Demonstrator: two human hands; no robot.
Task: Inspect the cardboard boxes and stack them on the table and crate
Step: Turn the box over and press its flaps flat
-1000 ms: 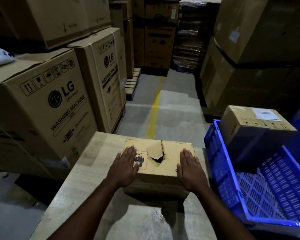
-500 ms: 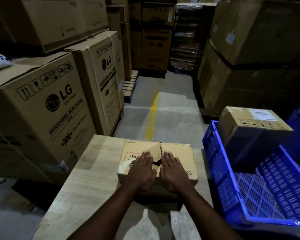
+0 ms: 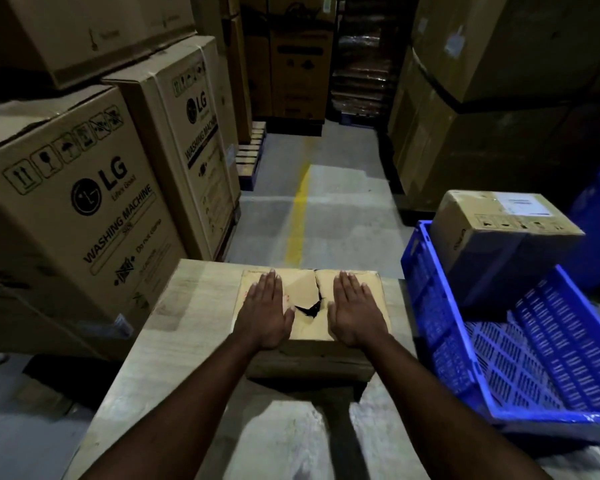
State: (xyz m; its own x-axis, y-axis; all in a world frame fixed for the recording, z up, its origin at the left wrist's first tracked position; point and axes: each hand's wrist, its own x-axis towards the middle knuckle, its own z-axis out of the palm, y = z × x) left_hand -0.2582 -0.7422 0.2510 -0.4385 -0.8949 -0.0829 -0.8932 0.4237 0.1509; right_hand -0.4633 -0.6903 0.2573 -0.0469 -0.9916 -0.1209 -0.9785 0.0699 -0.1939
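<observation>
"Where's the damaged one?"

"On the wooden table (image 3: 187, 323), toward its far edge and a bit right of the table's middle. It's a flat cardboard box (image 3: 307, 329) lying with its top up. There's a rip down the centre of the lid that opens into a dark hole."

"Is anyone gripping it?"

"No, nothing is clenched. The left hand (image 3: 265, 313) lies flat on the lid to the left of the rip, fingers straight and together, pointing at the table's far edge. The right hand (image 3: 355, 313) lies the same way on the other side. The palms rest on the cardboard and the tear shows in the gap between them. Both wrists are over the box's near edge, so the box sits under the hands, not inside any grasp."

"And the crate?"

"The blue plastic crate (image 3: 437, 323) is just beside the table's right edge. A sealed carton (image 3: 506, 244) with a white label leans tilted in it, out past the table's far right corner."

"What's on the other side?"

"LG washing machine cartons (image 3: 84, 209) stand off the table's left side. A yellow floor line (image 3: 298, 220) runs away beyond the table's far edge."
</observation>
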